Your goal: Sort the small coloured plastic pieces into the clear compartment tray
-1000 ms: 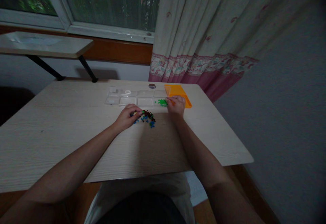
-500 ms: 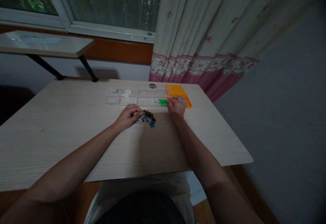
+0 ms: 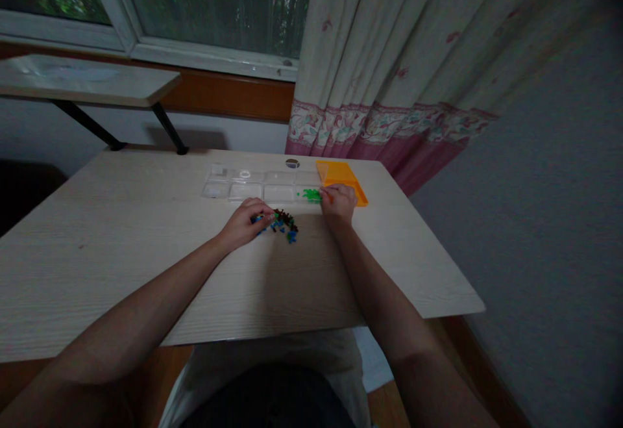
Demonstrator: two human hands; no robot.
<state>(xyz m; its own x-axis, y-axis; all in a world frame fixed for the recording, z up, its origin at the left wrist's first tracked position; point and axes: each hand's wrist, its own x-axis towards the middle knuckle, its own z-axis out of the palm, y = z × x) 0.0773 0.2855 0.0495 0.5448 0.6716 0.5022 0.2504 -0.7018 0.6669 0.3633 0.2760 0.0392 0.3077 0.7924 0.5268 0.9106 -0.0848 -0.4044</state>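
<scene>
Beads [image 3: 285, 223] sit heaped on the table [image 3: 146, 252] within fingertip reach, my left hand [image 3: 243, 221] pinched narrow at their edge, my right hand [image 3: 337, 202] curled beside green beads [image 3: 310, 195] in the clear tray [image 3: 243, 191]; I cannot tell what either holds.

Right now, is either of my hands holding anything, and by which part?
Cannot tell. The left hand touches the mixed bead pile; the right hand is curled beside the green beads. Any held bead is too small to see.
</scene>
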